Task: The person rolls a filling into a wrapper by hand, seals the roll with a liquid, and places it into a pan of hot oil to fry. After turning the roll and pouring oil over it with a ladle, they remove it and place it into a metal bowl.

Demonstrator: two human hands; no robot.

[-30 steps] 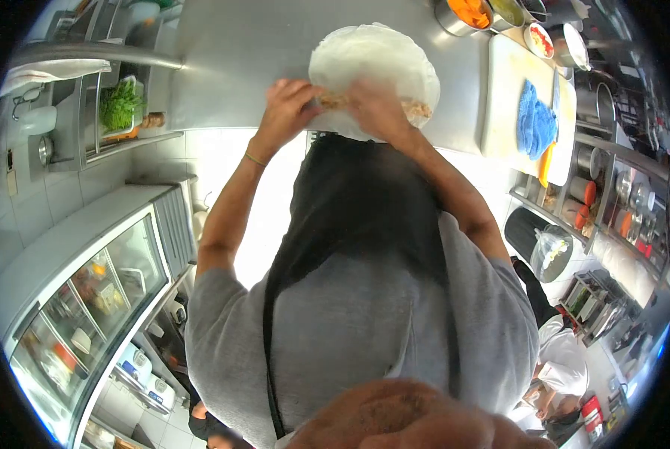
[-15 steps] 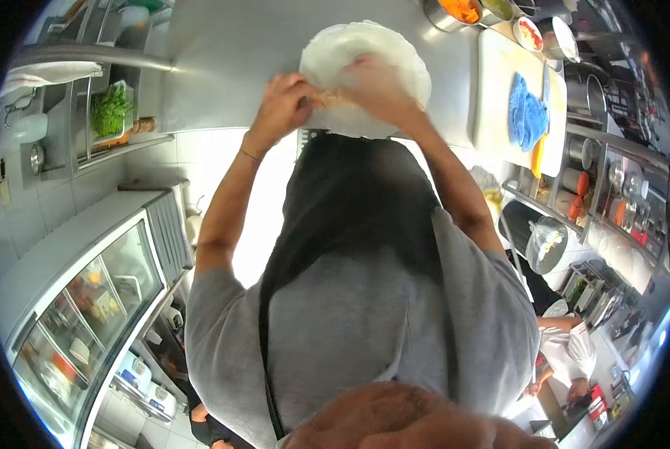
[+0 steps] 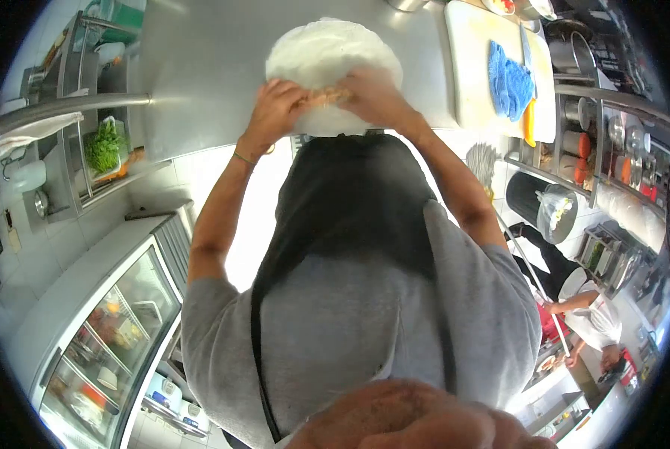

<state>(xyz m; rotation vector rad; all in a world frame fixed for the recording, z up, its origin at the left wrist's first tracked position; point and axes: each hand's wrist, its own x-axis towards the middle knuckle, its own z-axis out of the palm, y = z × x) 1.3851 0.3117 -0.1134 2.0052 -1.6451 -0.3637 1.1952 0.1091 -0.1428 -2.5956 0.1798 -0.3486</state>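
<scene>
A white, thin round sheet (image 3: 335, 49) lies on the steel counter (image 3: 200, 75) in front of me. A strip of light brown filling (image 3: 326, 96) runs across its near part, between my two hands. My left hand (image 3: 277, 112) is at the left end of the strip, fingers curled in against it. At the right end is my right hand (image 3: 376, 97), blurred by motion, its fingertips over the filling. What the right fingers hold, if anything, is smeared.
To the right lies a cutting board (image 3: 469, 75) with a blue cloth (image 3: 510, 81), a knife (image 3: 527, 52) and an orange item (image 3: 529, 123). Greens (image 3: 106, 146) stand on the left shelf. Another person (image 3: 593, 310) works at the lower right.
My right hand has come back from over the middle of the sheet to the strip's right end. The view has shifted, and the other person at the lower right shows more fully.
</scene>
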